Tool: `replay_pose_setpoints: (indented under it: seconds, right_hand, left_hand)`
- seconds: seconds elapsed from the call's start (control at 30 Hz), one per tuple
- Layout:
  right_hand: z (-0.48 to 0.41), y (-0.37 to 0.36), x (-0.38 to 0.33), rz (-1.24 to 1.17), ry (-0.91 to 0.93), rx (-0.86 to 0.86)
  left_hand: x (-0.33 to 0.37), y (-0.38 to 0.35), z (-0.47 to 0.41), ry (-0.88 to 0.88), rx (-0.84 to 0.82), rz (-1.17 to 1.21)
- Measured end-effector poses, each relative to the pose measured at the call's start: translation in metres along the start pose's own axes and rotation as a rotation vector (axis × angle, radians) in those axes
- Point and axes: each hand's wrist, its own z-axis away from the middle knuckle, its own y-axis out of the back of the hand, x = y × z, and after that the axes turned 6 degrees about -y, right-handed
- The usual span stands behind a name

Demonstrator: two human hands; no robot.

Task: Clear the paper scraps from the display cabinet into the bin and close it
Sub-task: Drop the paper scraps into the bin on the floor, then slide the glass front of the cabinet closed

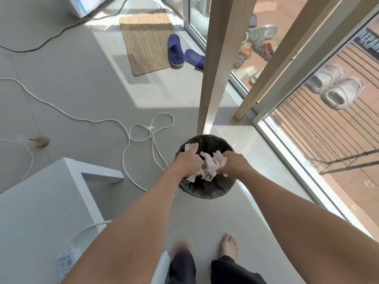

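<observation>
A round bin with a black liner stands on the floor by a wooden post. Both my hands hover right over its mouth. My left hand and my right hand together hold a bundle of crumpled white paper scraps between them, above the bin's opening. One more scrap shows past my left fingers, near the bin's far rim. The display cabinet is not in view.
A white table with a power strip stands at lower left. White cables loop over the floor left of the bin. A wooden post rises just behind it. Glass doors run along the right; a mat and blue slippers lie beyond.
</observation>
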Motion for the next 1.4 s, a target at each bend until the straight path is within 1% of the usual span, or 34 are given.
replay_pose_setpoints:
  seconds: [0.17,0.37,0.57,0.7,0.8,0.9,0.97,1.03,1.1,1.2,1.27,1.33,1.4]
  right_hand:
    - [0.035,0.017,-0.001,0.023,0.047,0.096]
    - [0.123,0.068,-0.02,0.106,0.129,0.198]
    - [0.25,0.127,-0.044,0.137,0.234,0.375]
    - [0.326,0.154,-0.052,0.149,0.347,0.495]
    - [0.383,0.183,-0.05,0.162,0.425,0.645]
    - [0.432,0.214,-0.033,0.162,0.499,0.846]
    - [0.464,0.235,-0.01,0.151,0.51,0.953]
    - [0.493,0.254,0.016,0.201,0.513,1.116]
    - [0.519,0.268,0.046,0.256,0.471,1.283]
    - [0.551,0.284,0.088,0.288,0.411,1.497]
    - [0.568,0.29,0.113,0.313,0.35,1.61]
    - [0.581,0.293,0.134,0.335,0.264,1.687]
    - [0.592,0.294,0.152,0.38,0.191,1.726]
  left_hand:
    - [0.016,0.012,0.032,-0.079,0.053,-0.075]
    - [0.068,0.06,0.108,-0.218,0.186,-0.081]
    - [0.146,0.125,0.211,-0.441,0.423,-0.143]
    - [0.189,0.16,0.27,-0.531,0.618,-0.024]
    - [0.227,0.18,0.315,-0.676,0.786,0.037]
    - [0.271,0.189,0.355,-0.784,0.917,0.043]
    - [0.299,0.182,0.374,-0.858,0.961,0.041]
    - [0.326,0.166,0.39,-0.969,1.009,0.043]
    - [0.353,0.144,0.407,-1.102,1.053,0.027]
    - [0.391,0.106,0.426,-1.248,1.004,0.025]
    - [0.407,0.081,0.431,-1.306,0.966,-0.019]
    - [0.422,0.064,0.436,-1.335,0.938,-0.058]
    - [0.435,0.051,0.444,-1.327,0.913,-0.046]
